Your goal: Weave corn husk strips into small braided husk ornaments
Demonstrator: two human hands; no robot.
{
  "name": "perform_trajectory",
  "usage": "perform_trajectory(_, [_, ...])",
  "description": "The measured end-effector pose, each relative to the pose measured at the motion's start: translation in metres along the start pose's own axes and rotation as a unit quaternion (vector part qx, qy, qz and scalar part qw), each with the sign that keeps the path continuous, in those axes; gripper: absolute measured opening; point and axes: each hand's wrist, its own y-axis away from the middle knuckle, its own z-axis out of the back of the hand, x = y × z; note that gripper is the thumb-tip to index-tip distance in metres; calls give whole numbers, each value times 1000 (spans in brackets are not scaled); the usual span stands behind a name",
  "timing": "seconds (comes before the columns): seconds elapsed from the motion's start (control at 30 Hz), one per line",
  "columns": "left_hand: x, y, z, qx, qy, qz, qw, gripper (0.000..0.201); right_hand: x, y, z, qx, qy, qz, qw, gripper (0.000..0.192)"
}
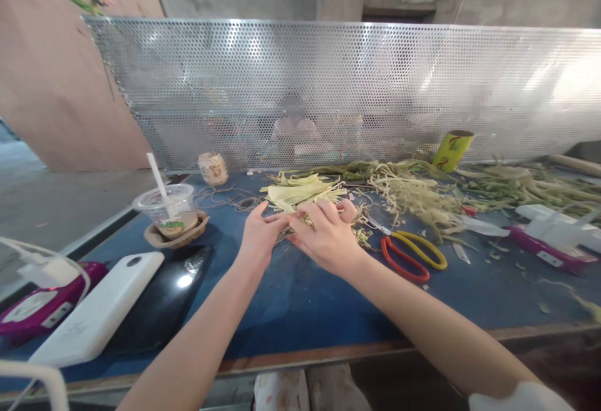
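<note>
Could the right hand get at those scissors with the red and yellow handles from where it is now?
Probably yes. The scissors lie flat on the blue table, just beside the right hand, with nothing lying between them. That hand is busy pinching straw strips with the left hand.

We see our left hand point(260, 236) and right hand point(328, 236) closed on dry, fibrous husk strips point(300, 191), matt and pale like straw. The desk point(300, 301) wears a matt blue covering, seemingly cloth, with a wooden front edge. The scissors point(409, 252) have bare metal blades and glossy red and yellow plastic handles. The power bank point(101, 309) is smooth white plastic; the phone point(164, 301) beside it is glossy black. The cup point(165, 201) is clear plastic in a rough pulp-paper holder. The screen point(338, 92) behind is shiny perforated metal.
</note>
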Motion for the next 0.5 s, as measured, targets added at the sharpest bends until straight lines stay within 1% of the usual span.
perform_trajectory(0.1, [2, 0, 1, -4, 6, -1, 1000, 102, 5, 1, -1, -3, 25, -11, 1000, 15])
perform_trajectory(0.23, [2, 0, 0, -4, 8, 0, 1000, 101, 9, 1, 1, 2, 4, -35, 999, 15])
perform_trajectory(0.33, [2, 1, -1, -1, 8, 2, 1000, 102, 8, 0, 3, 11, -54, -77, 996, 15])
perform_trajectory(0.43, [2, 2, -1, 5, 11, 2, 1000, 103, 5, -1, 5, 30, -134, -134, 981, 14])
perform_trajectory(0.5, [3, 2, -1, 4, 14, 2, 1000, 104, 1, -1, 4, 39, -166, -158, 973, 12])
